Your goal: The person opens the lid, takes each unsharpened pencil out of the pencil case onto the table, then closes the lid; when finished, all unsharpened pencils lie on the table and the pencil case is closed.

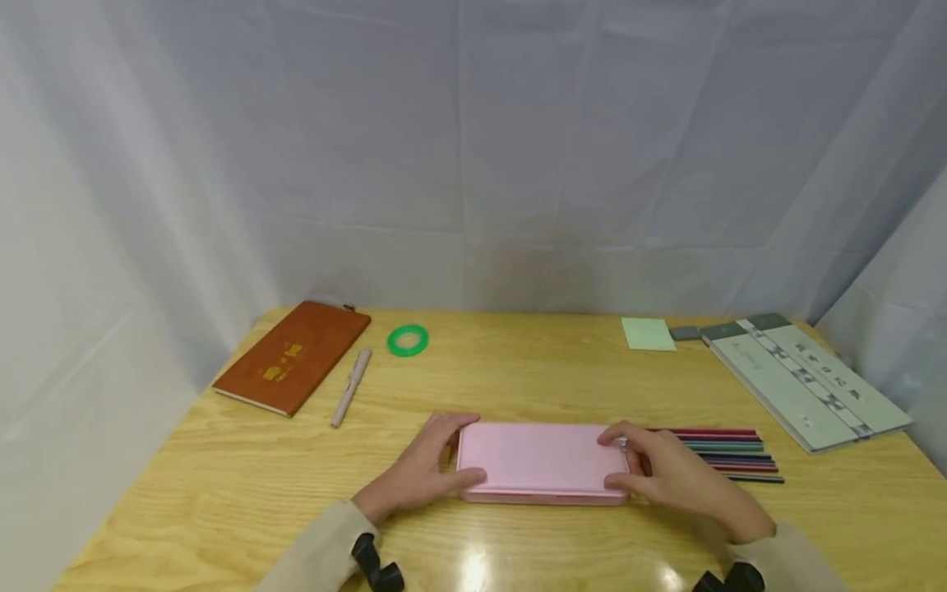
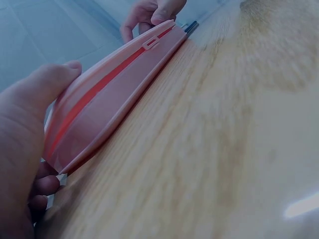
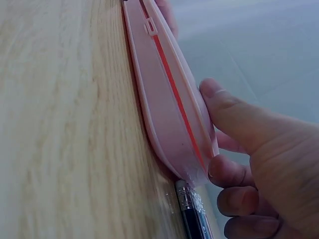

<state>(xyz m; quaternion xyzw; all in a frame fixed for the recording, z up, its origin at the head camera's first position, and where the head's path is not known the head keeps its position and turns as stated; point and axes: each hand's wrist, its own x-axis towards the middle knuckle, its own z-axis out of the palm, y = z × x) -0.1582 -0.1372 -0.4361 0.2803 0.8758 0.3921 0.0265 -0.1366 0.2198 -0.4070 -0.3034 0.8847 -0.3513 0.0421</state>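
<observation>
A pink pencil case lies flat near the front middle of the table, its lid down. My left hand grips its left end, thumb on the top near edge and fingers round the far side. At the opposite end my right hand holds the case, with thumb and forefinger on the lid's edge. Both wrist views show a red line along the side of the case and a small clasp at mid-length. Several colored pencils lie just right of the case, partly hidden behind my right hand.
On the left are a brown notebook, a pale pen and a green tape roll. Sticky notes, a grey eraser-like block and a pale green book lie back right. White curtains surround the wooden table.
</observation>
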